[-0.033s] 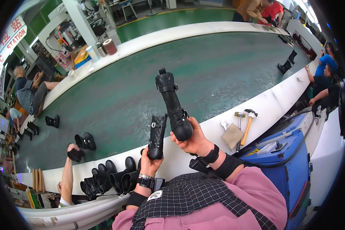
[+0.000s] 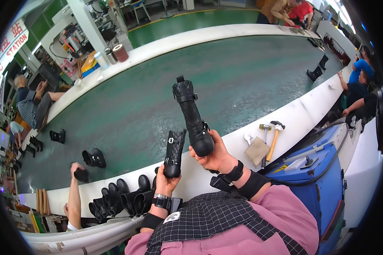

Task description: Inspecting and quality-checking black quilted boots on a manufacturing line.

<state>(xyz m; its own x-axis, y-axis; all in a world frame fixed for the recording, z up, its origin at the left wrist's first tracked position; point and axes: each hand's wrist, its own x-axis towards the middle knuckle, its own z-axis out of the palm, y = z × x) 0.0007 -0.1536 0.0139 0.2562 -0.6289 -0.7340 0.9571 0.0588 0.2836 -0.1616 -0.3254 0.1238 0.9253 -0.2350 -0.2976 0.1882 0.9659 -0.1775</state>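
Note:
My left hand (image 2: 166,183) is closed around the toe end of a black quilted boot (image 2: 174,154) with a small silver buckle, its shaft pointing away from me. My right hand (image 2: 220,156) grips a second black boot (image 2: 191,115) by its toe, also shaft outward and a little higher. Straps with buckles cross this boot at the shaft and near the foot. Both boots hang over the near edge of a green conveyor belt (image 2: 127,106). Left of my left hand, several black boots (image 2: 122,187) stand in a row on the white ledge.
At right on the white ledge (image 2: 302,112) lie two hammers (image 2: 276,140), a wrench (image 2: 247,138) and a beige pad (image 2: 257,151). A blue cabinet (image 2: 315,191) stands beside me. A co-worker's hand (image 2: 77,170) holds a dark item at left. More boots (image 2: 94,158) ride the belt.
The co-worker's hand has moved slightly left and down with its dark item. Boots on the belt at left have shifted a little leftward. My left hand's boot has dipped slightly; my right hand keeps its place.

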